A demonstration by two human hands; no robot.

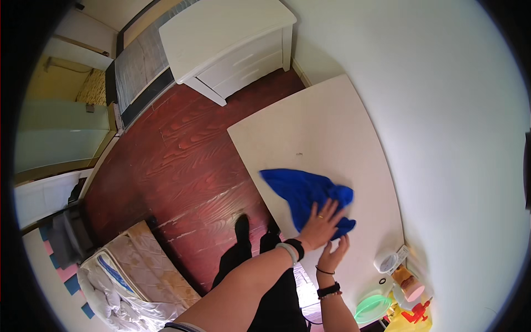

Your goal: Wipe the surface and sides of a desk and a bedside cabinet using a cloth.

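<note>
A blue cloth (307, 186) lies spread and crumpled on a pale tabletop (315, 120). One hand, on the arm with a pale bangle and a black band, rests flat on the cloth with fingers apart; by its thumb and arm I take it as my left hand (321, 226). My right hand (337, 251), with a black band and beaded bracelet, is at the cloth's lower edge, its fingers raised and partly curled. Whether its fingertips touch the cloth is not clear.
A round white clock (386, 262), a jar with a pink lid (408, 284), a green dish (372, 309) and a yellow bag (408, 319) are at the lower right. The wall runs along the table's right side. A white cabinet (228, 33) and a bed (153, 265) flank the red wooden floor (178, 153).
</note>
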